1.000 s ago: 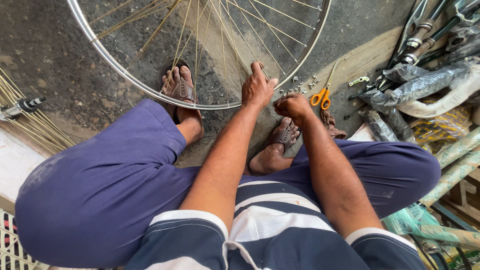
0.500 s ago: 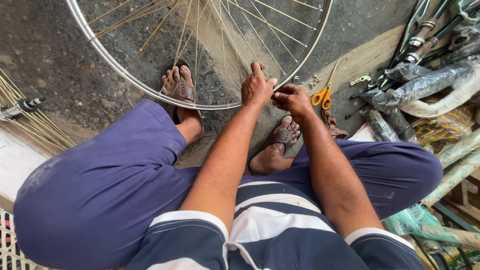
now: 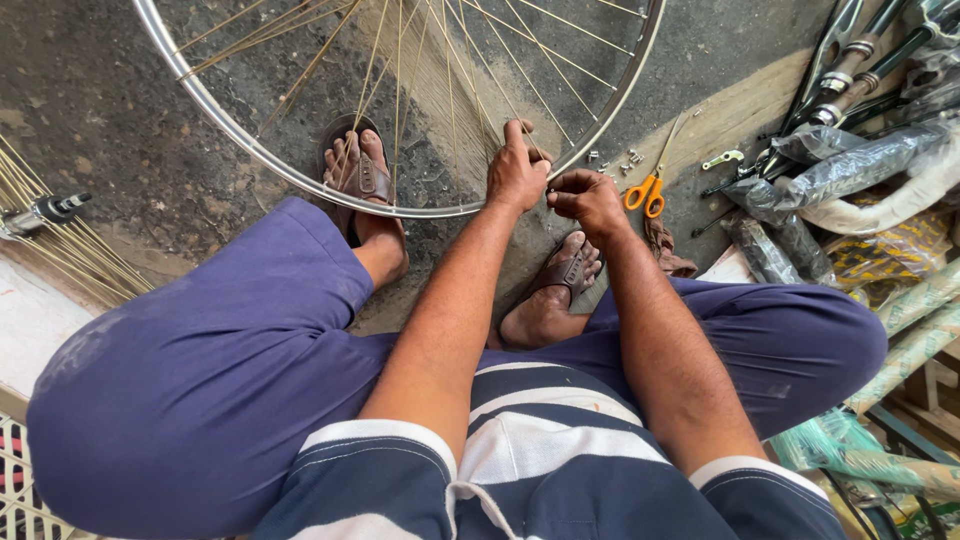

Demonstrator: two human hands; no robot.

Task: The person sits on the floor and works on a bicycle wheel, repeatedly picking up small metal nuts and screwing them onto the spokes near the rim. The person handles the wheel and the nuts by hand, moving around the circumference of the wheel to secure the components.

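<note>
rim (image 3: 300, 185) stands on the floor braced near the left sandal (image 3: 360, 170), so both hands work its lower edge. left hand (image 3: 515, 175) grips rim and a spoke (image 3: 470, 100); right hand (image 3: 590, 200) is pinched shut, on something too small to tell. scissors (image 3: 645, 190) and nipples (image 3: 615, 157) just right; bike parts (image 3: 860, 160) crowd that side, floor (image 3: 100, 100) opens left.

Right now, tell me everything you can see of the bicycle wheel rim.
The bicycle wheel rim is a shiny silver metal hoop, seen only in part: its top runs out of the picture. Thin brass-coloured spokes fan inward from it, bunching toward the middle. It stands tilted over the grey concrete floor in front of the seated person's sandalled feet. The left hand rests on its lower edge among the spokes; the right hand is pinched right beside that spot, just outside the hoop.
</note>
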